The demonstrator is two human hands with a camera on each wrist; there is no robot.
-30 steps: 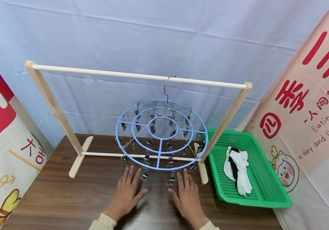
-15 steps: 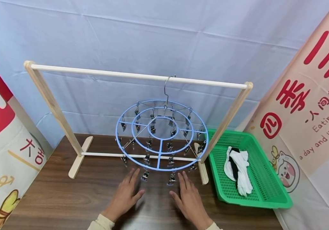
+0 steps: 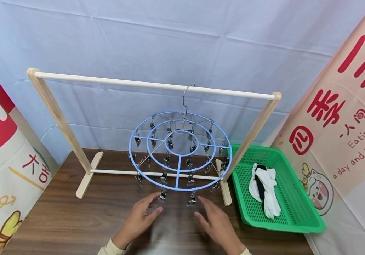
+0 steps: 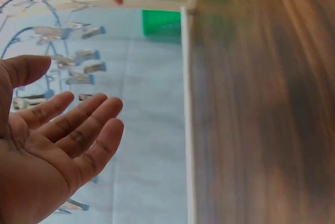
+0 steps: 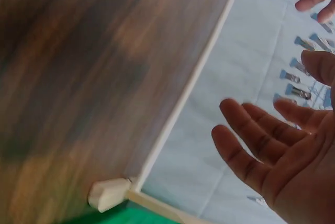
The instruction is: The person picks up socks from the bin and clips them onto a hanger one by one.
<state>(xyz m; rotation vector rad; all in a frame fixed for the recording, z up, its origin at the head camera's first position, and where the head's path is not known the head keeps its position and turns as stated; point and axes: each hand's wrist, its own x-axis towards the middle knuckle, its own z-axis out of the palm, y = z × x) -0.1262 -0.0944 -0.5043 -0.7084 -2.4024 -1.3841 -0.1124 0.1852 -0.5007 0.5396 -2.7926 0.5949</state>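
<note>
Half bent at the fingers (image 4: 102, 148) and holding nothing, with left hand (image 3: 136, 221) and right hand (image 3: 218, 224) about equally near, each just beside a front clip (image 3: 192, 200) of the hanger (image 3: 178, 171), hung straight ahead above the bench (image 3: 64, 219), toward its far edge.

We can see a left hand (image 3: 139, 217) and a right hand (image 3: 217, 224), both bare. We see the left sleeve (image 3: 110, 249) and the right sleeve (image 3: 246, 252), both a pale cream colour. Each sleeve stops around the wrist. Up close, we spot thin lines on the left palm (image 4: 32, 178) and little creases on its fingers (image 4: 79, 137).
</note>
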